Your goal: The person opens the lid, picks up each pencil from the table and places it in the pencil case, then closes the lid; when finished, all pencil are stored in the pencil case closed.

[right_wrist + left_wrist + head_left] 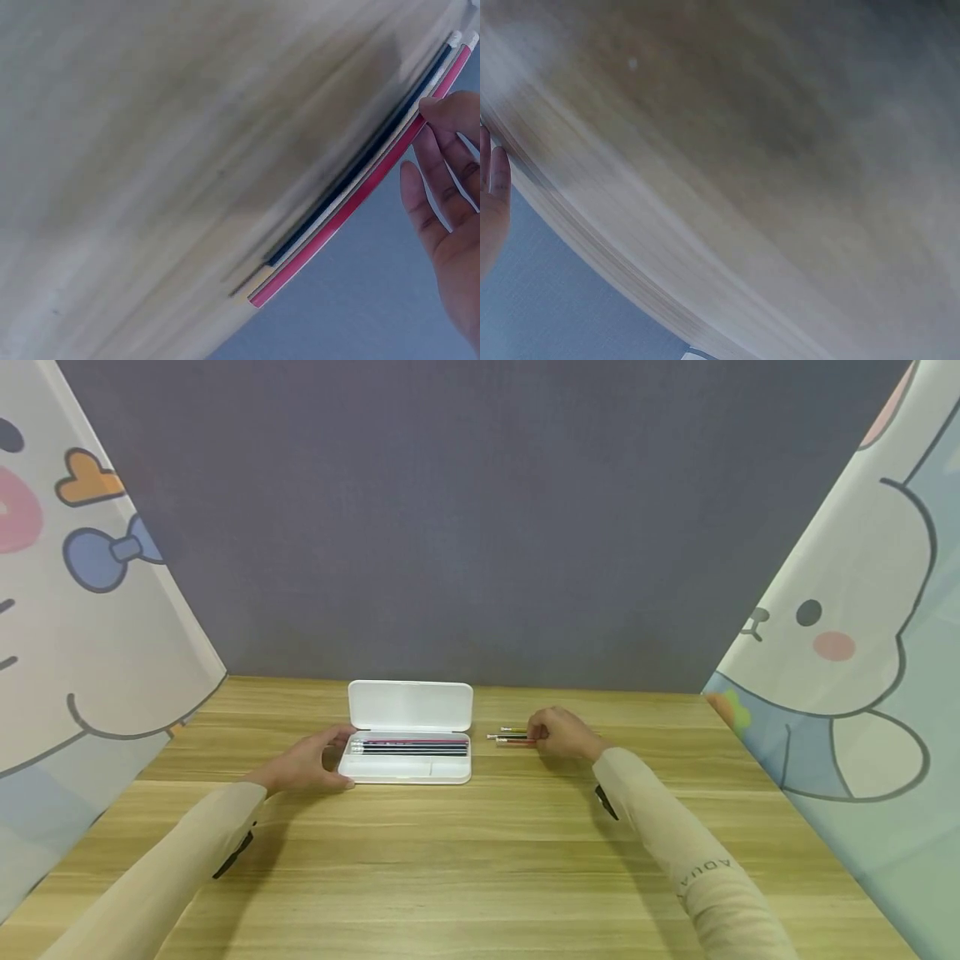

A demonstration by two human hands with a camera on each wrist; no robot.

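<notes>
A white pencil case [390,768] lies with its lid [411,706] raised at the back. Several dark pencils [412,748] and a pink one lie side by side in its rear part. My left hand [311,764] spans the case's left end, thumb by the front corner and fingers by the hinge corner. In the left wrist view its fingers [500,172] look straight. To the right of the case, my right hand [561,732] pinches a red pencil [352,202] between thumb and fingertips. Beside that pencil lies a dark pencil [360,161] with a white eraser end.
A yellow pencil [513,729] lies behind the others by the right hand. The case has a small divider in its front compartment. The wood-grain table [450,868] meets a dark grey panel [465,527] at the back, with cartoon-printed sheets [832,693] at both sides.
</notes>
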